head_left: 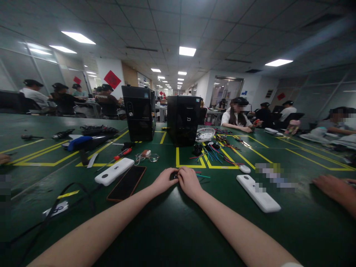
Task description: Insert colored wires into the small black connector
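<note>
Both my hands meet low over the green table, just in front of the yellow tape marks. My left hand (166, 180) is closed, its thumb and fingertips pinching a small dark piece (175, 176), mostly hidden by the fingers. Bent over the same piece, my right hand (189, 181) is closed too. A red and a green wire (204, 176) stick out to the right from behind it. A black phone (127, 183) in a brown case lies left of my left hand. Farther back is a bunch of coloured wires with black connectors (213, 152).
Two black computer cases (139, 115) stand upright ahead. White power-bank-like blocks lie left (114, 171) and right (258, 193). Glasses (153, 158), a red-handled screwdriver (122, 153), a white basket (205, 134) and a black strap (83, 189) lie about. Another person's hand (332, 187) rests at right.
</note>
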`<action>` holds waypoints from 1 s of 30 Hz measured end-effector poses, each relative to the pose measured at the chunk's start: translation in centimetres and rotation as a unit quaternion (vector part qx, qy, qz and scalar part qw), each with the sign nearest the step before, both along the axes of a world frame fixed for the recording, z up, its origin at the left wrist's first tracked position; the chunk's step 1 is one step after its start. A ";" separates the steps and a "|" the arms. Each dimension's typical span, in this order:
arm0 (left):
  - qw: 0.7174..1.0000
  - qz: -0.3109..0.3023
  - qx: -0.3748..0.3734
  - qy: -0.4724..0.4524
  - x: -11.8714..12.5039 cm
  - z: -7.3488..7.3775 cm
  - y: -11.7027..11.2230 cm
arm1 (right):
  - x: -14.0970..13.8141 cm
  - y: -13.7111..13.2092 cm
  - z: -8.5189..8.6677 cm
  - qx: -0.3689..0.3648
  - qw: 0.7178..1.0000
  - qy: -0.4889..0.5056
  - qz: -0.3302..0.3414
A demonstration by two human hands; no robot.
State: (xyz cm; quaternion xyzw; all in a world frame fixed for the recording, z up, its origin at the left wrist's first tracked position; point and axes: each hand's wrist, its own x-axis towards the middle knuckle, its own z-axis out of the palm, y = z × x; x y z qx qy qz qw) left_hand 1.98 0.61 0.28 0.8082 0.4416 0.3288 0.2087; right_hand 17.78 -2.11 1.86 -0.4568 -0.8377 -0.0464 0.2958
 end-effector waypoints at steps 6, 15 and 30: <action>1.000 0.001 -0.007 0.001 -0.1 0.3 -0.1 | 0.1 0.2 0.2 0.003 1.000 0.031 -0.001; 0.999 0.038 0.010 -0.002 -0.7 0.2 0.5 | 0.4 0.3 0.9 0.002 0.997 0.004 0.074; 1.000 -0.017 0.013 -0.008 -1.0 0.3 0.1 | -0.3 -0.1 0.6 0.004 1.000 0.025 0.014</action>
